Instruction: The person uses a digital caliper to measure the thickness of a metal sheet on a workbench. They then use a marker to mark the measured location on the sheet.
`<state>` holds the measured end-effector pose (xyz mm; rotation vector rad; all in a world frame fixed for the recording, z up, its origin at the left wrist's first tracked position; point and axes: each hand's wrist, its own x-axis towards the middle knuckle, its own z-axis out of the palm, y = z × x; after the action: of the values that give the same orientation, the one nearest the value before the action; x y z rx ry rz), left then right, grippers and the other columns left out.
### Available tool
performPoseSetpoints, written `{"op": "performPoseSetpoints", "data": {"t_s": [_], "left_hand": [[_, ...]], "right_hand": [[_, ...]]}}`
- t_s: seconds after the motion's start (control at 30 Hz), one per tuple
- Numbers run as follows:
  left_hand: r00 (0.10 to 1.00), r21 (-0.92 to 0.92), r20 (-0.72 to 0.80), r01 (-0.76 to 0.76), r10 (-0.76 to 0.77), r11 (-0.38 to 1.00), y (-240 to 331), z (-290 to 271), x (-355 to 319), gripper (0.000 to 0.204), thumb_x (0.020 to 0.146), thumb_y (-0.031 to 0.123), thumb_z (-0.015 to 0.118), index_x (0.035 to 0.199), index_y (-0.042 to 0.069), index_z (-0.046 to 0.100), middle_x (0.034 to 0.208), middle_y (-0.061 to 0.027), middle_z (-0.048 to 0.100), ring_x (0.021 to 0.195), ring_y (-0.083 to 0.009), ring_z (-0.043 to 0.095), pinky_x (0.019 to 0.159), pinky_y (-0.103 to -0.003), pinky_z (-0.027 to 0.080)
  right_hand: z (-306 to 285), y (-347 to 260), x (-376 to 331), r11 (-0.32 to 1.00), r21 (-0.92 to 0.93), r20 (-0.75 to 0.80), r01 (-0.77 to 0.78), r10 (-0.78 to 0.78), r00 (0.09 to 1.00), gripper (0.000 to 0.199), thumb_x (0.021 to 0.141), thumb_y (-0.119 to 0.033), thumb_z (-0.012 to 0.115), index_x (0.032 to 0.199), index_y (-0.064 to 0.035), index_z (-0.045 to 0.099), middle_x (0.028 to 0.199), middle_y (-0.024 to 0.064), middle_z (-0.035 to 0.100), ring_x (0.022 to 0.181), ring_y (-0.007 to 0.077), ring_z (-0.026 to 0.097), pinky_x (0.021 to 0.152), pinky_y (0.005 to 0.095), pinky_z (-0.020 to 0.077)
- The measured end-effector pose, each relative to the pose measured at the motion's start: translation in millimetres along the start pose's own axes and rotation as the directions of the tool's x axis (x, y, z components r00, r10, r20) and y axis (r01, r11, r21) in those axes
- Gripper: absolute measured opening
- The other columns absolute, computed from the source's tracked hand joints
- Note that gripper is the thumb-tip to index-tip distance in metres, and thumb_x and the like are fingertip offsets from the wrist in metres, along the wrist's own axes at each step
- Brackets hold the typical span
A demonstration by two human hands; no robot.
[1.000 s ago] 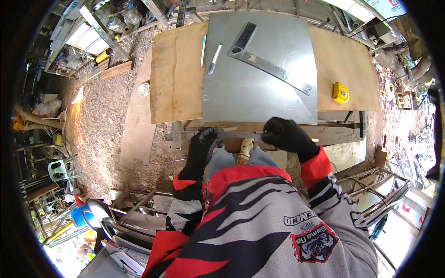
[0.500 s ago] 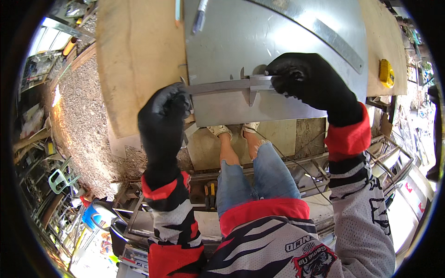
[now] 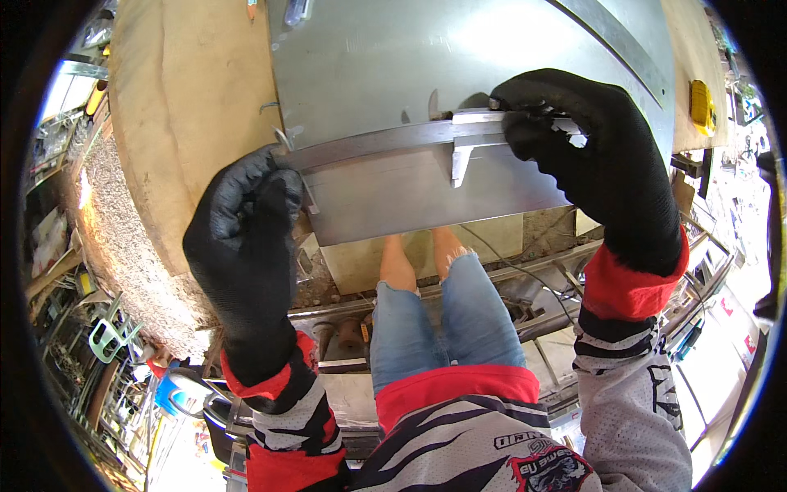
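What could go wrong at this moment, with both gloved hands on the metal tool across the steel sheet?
1. The caliper is held only at its ends by the left hand and right hand; a slip could skew it.
2. The metal sheet overhangs the board's near edge above the legs; its edge might cut or the sheet shift.

my wooden bench top (image 3: 193, 123) carries a grey metal sheet (image 3: 393, 57); a yellow tape measure (image 3: 702, 107) lies on its right end
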<state>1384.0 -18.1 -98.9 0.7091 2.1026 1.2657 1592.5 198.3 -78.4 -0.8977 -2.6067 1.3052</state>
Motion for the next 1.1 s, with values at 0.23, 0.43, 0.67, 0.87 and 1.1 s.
{"op": "performPoseSetpoints", "data": {"t_s": [0.23,0.43,0.67,0.87,1.1], "left_hand": [[0.998,-0.079,-0.042,0.046,-0.05,0.996,-7.8,-2.2,1.1,0.029,0.097,0.012,0.067,0.118,-0.009,0.064,0.094,-0.0076,0.07,0.083,-0.0117,0.064,0.076,-0.026,0.052],[0.995,0.006,-0.088,0.046,-0.045,0.999,-6.8,-0.8,0.1,0.026,0.097,0.007,0.065,0.118,-0.008,0.065,0.097,-0.0078,0.071,0.084,-0.0113,0.065,0.077,-0.026,0.053],[0.992,0.064,-0.119,0.05,-0.042,0.997,-3.9,2.1,0.1,0.025,0.095,0.004,0.066,0.117,-0.007,0.066,0.098,-0.0087,0.072,0.086,-0.0111,0.065,0.079,-0.026,0.053],[0.995,0.125,-0.099,-0.007,0.02,0.992,-1.6,1.7,-0.1,0.025,0.094,0.003,0.066,0.117,-0.007,0.067,0.097,-0.0081,0.072,0.084,-0.0106,0.065,0.076,-0.025,0.053],[0.991,0.056,-0.129,0.026,-0.019,0.998,-4.0,3.9,-0.7,0.024,0.094,0.002,0.066,0.117,-0.005,0.067,0.094,-0.0072,0.072,0.08,-0.0085,0.064,0.073,-0.023,0.051]], "right_hand": [[2.9,-6.0,1.1,0.999,0.023,0.053,-0.044,0.043,0.998,0.028,0.087,0.0,0.073,0.114,-0.0011,0.07,0.091,0.009,0.072,0.074,0.0161,0.068,0.074,0.0291,0.0571],[2.7,-4.6,2.2,0.983,0.113,0.081,-0.145,0.136,0.987,0.027,0.086,0.004,0.072,0.113,-0.0005,0.07,0.096,0.0091,0.071,0.08,0.0163,0.068,0.075,0.0289,0.0575],[3.4,-2.8,2.8,0.996,0.077,0.046,-0.054,0.051,0.998,0.027,0.085,0.004,0.073,0.111,-0.0001,0.07,0.098,0.0102,0.072,0.082,0.0167,0.068,0.075,0.0292,0.0578],[-2.2,-3.8,3.6,0.986,0.065,0.112,-0.154,0.146,0.983,0.026,0.085,0.004,0.072,0.111,-0.0003,0.071,0.099,0.0099,0.072,0.082,0.0171,0.068,0.076,0.0293,0.0579],[-2.8,-0.6,2.8,0.981,0.131,0.126,-0.145,0.129,0.984,0.03,0.086,0.005,0.071,0.115,-0.0012,0.07,0.101,0.0099,0.072,0.086,0.0184,0.07,0.08,0.0312,0.0594]]}}
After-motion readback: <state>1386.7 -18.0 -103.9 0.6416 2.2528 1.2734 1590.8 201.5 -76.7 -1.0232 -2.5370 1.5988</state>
